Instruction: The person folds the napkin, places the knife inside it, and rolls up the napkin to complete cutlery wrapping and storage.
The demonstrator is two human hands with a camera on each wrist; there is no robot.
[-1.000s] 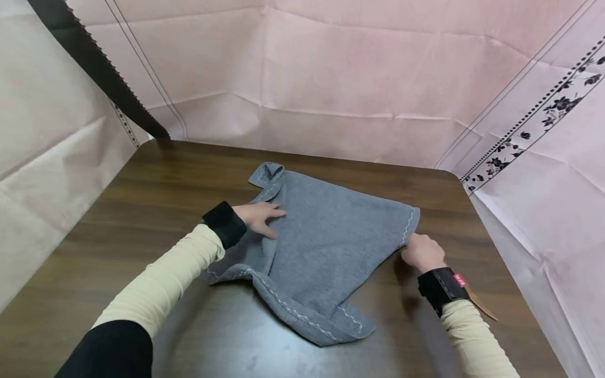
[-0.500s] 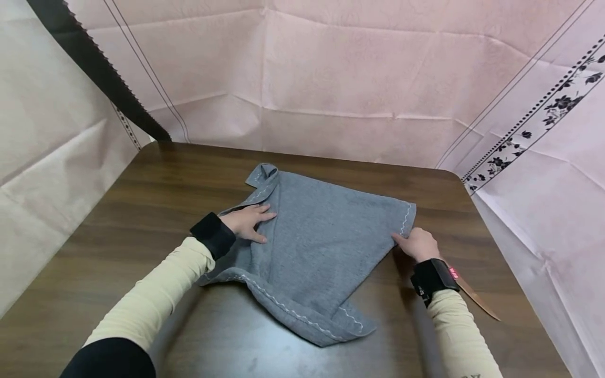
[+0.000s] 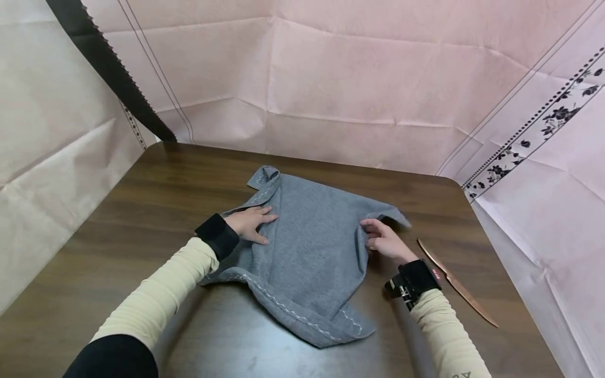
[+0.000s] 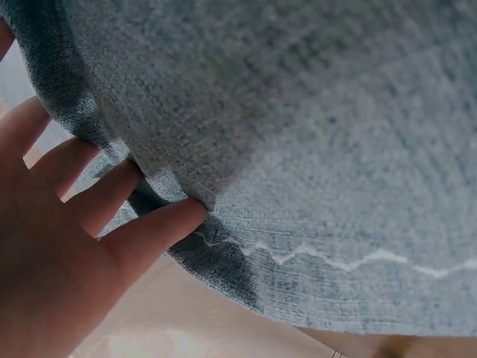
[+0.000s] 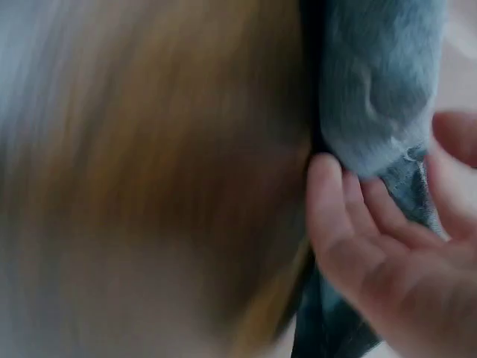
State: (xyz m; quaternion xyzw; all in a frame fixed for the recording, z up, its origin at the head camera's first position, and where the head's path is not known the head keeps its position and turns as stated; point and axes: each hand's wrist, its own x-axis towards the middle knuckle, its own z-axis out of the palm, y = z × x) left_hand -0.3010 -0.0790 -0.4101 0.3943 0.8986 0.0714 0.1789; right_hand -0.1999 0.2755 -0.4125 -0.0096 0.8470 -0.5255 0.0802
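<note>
Currently: grey cloth [image 3: 312, 241] crumpled on desk [image 3: 198, 176]. Right hand [image 3: 388, 242]: grip seemingly pinched on its raised right edge. Left hand [image 3: 249, 223]: fingers spread on it. Best: anchor left, draw edge evenly, smooth creases.

right hand [image 3: 384, 242]: moved inward | cloth [image 3: 316, 236]: right edge curled | knife [image 3: 458, 285] (coppery): fully visible

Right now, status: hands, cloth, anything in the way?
Left hand spread on gray cloth; right hand grips its right edge. Cloth not lying flat. Copper-colored knife right of it, not touching.
</note>
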